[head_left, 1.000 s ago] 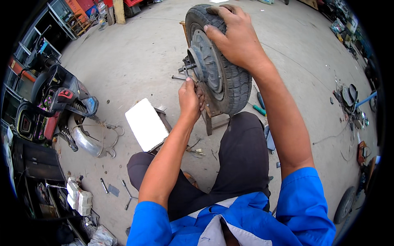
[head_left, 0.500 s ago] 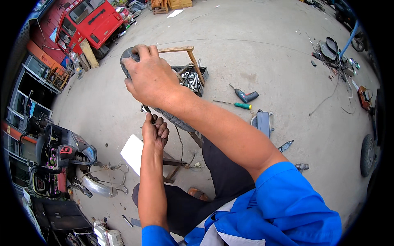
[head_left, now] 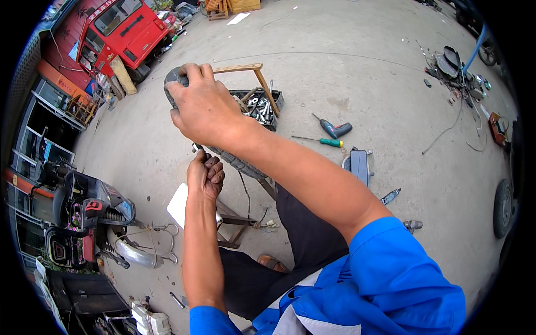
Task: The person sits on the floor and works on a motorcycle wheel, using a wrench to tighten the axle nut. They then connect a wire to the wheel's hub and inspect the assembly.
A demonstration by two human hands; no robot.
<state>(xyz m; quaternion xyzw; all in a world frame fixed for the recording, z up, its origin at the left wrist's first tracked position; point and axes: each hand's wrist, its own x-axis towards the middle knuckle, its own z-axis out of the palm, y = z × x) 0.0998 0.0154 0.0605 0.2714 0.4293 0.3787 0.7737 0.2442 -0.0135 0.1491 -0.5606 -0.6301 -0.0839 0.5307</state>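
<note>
One thick black rubber tyre (head_left: pixel 241 165), left of centre, mostly hidden behind my right hand (head_left: pixel 205 109), whose fingers clasp its far top; one slim silvery metal tool (head_left: pixel 195 148), only its tip showing, in my left hand (head_left: pixel 205 175), curled tight on the near side. Best handling, I judge: tyre braced firmly, tool straight, pressure gradual.
</note>
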